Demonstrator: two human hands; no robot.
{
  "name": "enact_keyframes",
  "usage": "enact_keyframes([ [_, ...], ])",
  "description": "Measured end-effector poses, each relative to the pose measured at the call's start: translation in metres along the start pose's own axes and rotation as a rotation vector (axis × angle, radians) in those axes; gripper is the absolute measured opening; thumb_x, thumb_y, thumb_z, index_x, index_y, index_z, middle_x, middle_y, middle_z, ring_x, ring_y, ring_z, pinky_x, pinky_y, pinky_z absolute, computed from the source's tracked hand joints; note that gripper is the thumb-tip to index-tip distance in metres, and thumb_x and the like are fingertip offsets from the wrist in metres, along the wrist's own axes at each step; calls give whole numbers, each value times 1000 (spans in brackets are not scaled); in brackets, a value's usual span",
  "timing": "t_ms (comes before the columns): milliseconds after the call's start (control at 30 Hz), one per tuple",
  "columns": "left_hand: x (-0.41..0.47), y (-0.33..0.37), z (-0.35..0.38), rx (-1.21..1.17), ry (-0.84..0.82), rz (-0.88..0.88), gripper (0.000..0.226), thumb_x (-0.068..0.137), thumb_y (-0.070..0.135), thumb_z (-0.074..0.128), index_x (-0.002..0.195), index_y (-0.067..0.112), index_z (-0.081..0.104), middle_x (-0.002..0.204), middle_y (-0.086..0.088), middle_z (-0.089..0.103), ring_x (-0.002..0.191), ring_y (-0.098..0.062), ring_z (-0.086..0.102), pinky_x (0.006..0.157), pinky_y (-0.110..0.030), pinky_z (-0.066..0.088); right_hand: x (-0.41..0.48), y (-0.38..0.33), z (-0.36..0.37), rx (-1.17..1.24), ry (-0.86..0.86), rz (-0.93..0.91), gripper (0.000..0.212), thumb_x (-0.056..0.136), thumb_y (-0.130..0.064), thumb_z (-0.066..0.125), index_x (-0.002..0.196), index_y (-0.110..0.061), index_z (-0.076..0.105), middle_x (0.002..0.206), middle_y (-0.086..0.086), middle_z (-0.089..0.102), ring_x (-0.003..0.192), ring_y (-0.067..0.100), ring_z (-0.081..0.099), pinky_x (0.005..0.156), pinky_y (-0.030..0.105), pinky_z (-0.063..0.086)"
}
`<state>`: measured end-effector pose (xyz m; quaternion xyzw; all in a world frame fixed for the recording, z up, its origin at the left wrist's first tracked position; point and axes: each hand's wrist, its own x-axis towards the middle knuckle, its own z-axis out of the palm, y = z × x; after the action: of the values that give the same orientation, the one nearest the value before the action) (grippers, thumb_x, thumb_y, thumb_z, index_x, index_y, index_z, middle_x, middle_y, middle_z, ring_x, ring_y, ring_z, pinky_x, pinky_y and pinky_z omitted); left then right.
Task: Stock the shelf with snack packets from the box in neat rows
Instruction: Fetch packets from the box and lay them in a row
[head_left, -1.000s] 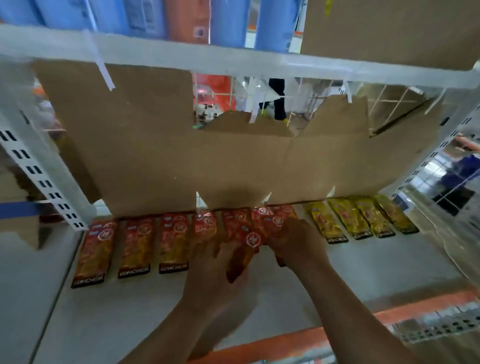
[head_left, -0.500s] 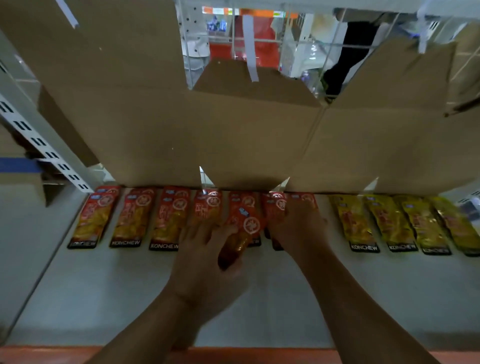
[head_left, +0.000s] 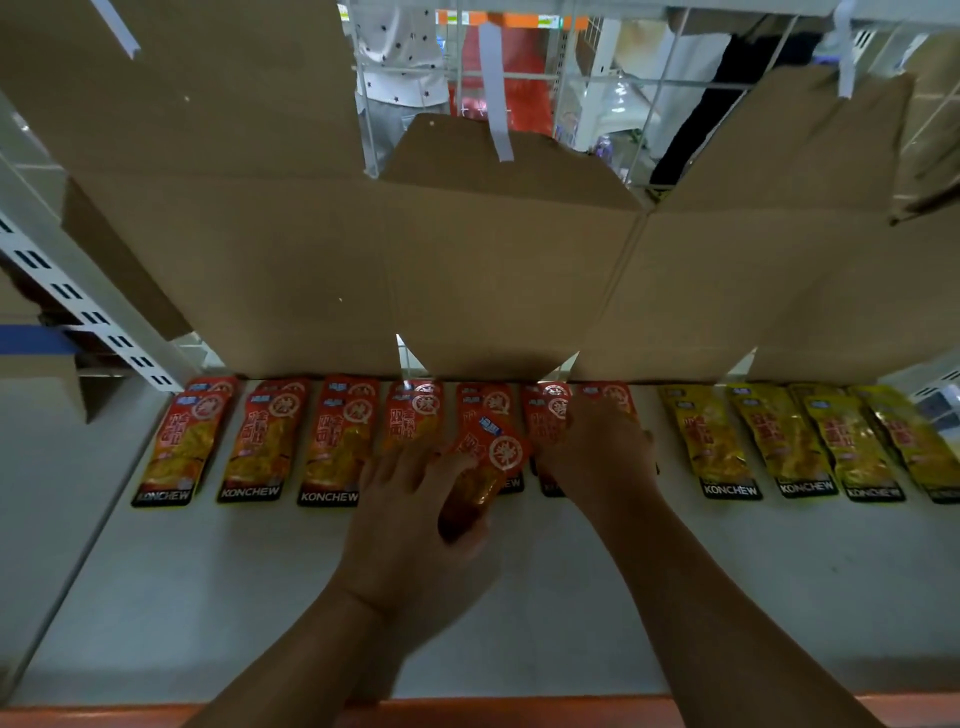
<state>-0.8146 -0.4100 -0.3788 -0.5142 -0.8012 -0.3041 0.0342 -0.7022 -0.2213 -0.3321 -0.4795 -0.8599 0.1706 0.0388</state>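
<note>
1. My left hand (head_left: 410, 519) grips one red packet (head_left: 491, 457) by its lower half, with fingers and thumb curled round it; the packet tilts up off the shelf (head_left: 208, 597), and its printed top leans over the middle of the red row (head_left: 260, 441).
2. My right hand (head_left: 597, 457) lies palm down on the right end of that row; its fingertips are hidden past the knuckles, so I cannot tell whether they pinch a packet or only press it flat.
3. The red packets lie flat along the back of the shelf, against the cardboard backing (head_left: 467, 260); the yellow packets (head_left: 779, 441) carry on to the right after a small gap; I see no stock box.
4. I judge the packet to be light and thin; the glossy foil looks slippery, the filled middle soft enough to bend, and the sealed edges somewhat stiffer.
5. I would hold it by the lower sealed band or the side edges, thumb on top and fingers beneath, not by the puffy middle; squeezing hard risks creasing it.
6. Its neighbours look just as light, so a nudge could skew the row; I would pin them down while this one slides in.
</note>
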Motion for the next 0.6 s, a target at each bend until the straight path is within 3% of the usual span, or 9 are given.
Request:
enact_keyframes([
  [100,0,2,-1,-6,4,0,56,78,59,68,125,32,56,132,-6,63,120,-32,58,94,-55,51,-5,0,-4,52,59,-6,45,77,-63,56,107,-30,63,96,-7,66,91,19,65,90,45,52],
  [167,1,3,-3,-19,9,-25,54,77,58,69,123,33,56,129,-4,63,119,-31,58,94,-55,50,-16,4,-9,106,134,-74,26,84,-51,60,93,-26,64,83,-9,63,76,12,63,73,34,54],
  [233,1,5,-5,-47,24,-57,51,76,56,71,119,33,56,125,-2,63,117,-28,58,94,-53,49,-36,6,-14,155,120,-171,14,91,-35,66,84,-23,63,77,-10,59,66,3,55,58,23,43],
  [300,1,5,-4,-63,55,-55,49,75,54,72,116,33,56,122,-1,63,115,-27,59,94,-51,49,-62,4,-12,185,-9,-283,11,95,-30,62,89,-21,64,84,-8,61,71,5,54,62,23,39],
  [400,-2,3,-2,-83,105,-12,49,74,52,76,113,27,59,117,-3,65,108,-29,61,90,-45,49,-96,-6,-4,213,-163,-350,22,99,-37,53,118,-28,63,101,-12,60,85,2,49,73,20,37],
  [467,-4,4,2,-103,129,20,51,74,52,76,114,24,58,114,-7,64,104,-29,61,87,-42,51,-107,-9,3,285,-140,-335,28,97,-41,53,122,-32,60,98,-17,55,85,0,49,72,14,36],
  [600,-16,34,13,-244,83,42,56,74,46,78,119,24,55,123,-10,58,102,-25,57,81,-41,55,-113,1,6,333,-72,-187,32,93,-46,56,120,-30,60,106,-14,61,92,3,56,78,18,44],
])
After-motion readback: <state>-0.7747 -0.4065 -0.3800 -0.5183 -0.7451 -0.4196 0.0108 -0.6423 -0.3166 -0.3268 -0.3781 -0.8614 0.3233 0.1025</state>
